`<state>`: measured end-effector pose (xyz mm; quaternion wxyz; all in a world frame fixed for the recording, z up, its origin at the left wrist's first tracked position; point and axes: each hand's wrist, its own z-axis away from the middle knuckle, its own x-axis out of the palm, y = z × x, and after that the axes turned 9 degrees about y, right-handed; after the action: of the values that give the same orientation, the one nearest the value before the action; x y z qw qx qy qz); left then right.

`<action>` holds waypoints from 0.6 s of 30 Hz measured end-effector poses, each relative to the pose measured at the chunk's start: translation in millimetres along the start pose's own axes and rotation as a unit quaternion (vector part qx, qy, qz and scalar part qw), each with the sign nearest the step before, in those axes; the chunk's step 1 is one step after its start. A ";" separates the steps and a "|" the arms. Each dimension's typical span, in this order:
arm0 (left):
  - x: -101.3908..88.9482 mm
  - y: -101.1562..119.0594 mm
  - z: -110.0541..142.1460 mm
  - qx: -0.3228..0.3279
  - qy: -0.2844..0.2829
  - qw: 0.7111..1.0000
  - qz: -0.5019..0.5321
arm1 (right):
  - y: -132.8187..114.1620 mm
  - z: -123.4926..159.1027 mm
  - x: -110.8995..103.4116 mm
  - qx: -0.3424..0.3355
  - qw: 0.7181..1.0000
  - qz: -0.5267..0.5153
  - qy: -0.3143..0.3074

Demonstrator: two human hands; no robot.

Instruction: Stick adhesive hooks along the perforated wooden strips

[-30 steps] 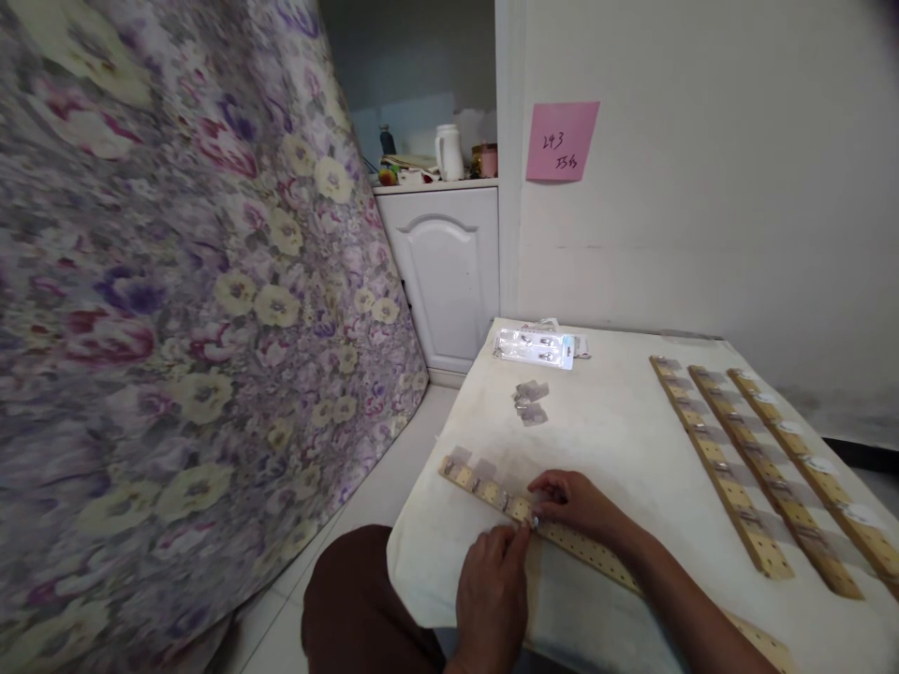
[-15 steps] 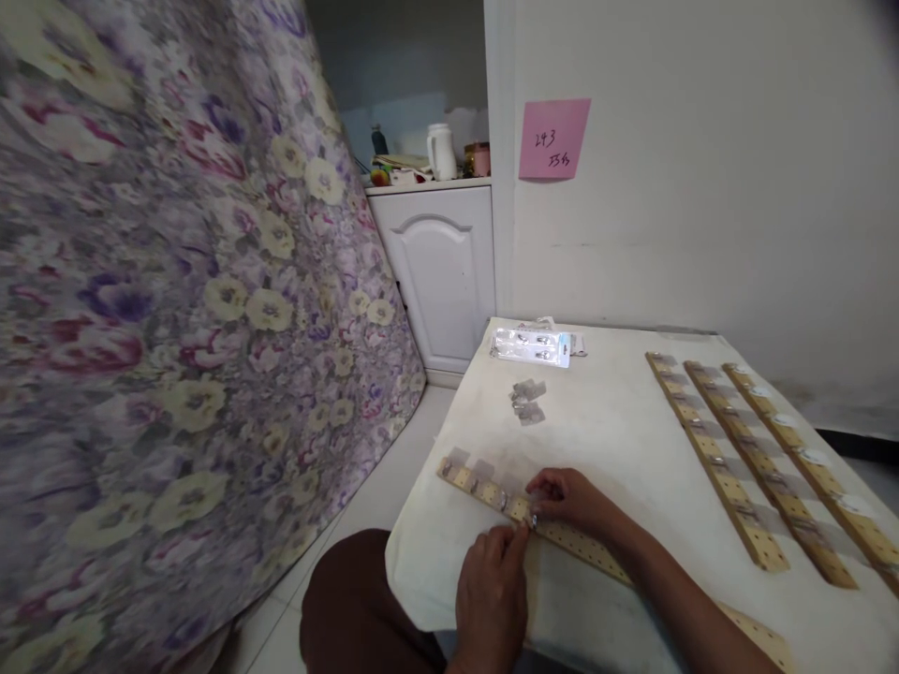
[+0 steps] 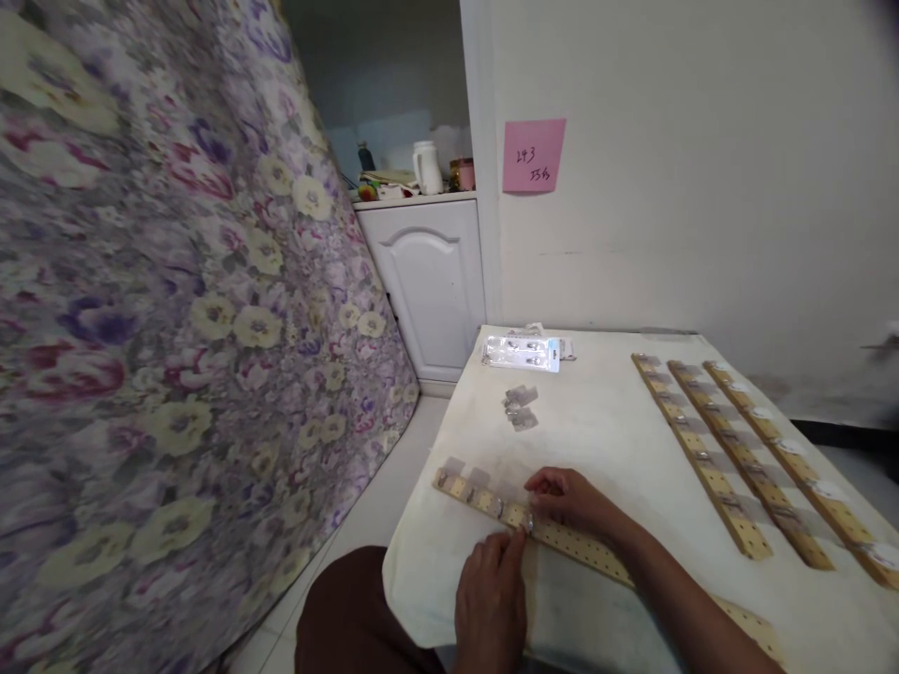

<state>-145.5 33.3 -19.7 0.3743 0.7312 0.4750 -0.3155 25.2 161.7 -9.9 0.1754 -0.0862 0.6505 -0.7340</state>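
Observation:
A long pale wooden strip with rows of holes (image 3: pixel 582 550) lies slantwise across the near table. Several small metal clips with clear tabs (image 3: pixel 484 496) sit along its left end. My left hand (image 3: pixel 492 590) is closed, its thumb and forefinger tips at a shiny metal clip (image 3: pixel 529 524) on the strip. From above, my right hand (image 3: pixel 570 501) has its fingers curled round the clear tab of that same clip; the fingertips partly hide it. Farther back lies a small pile of loose clips with clear tabs (image 3: pixel 520 408).
Three wooden strips (image 3: pixel 730 510) carrying clips stand in slanted rows at the right. A clear blister pack (image 3: pixel 521 353) lies at the table's far left corner. A floral curtain (image 3: pixel 175 374) hangs at the left; a white cabinet (image 3: pixel 428 281) stands behind.
The view has shifted slightly, so the scene sits a little farther left. Both hands stay at the same clip on the strip, with barely any finger movement.

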 end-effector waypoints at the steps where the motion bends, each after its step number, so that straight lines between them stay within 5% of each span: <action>1: -0.1 -0.2 -0.1 0.002 0.003 1.000 0.002 | 0.3 0.5 -1.2 0.006 1.000 -0.008 0.005; 10: 12.9 -11.5 8.5 0.038 0.103 0.994 -0.022 | 5.2 -15.2 -14.9 0.020 0.996 0.013 0.084; 18: 41.9 -27.1 17.6 0.019 0.111 0.993 -0.036 | -2.7 -82.6 -10.5 -0.012 0.941 0.164 0.296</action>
<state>-157.9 44.9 -69.9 0.2936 0.7515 0.5334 -0.2541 5.2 242.2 -17.6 0.0917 0.2407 0.6866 -0.6799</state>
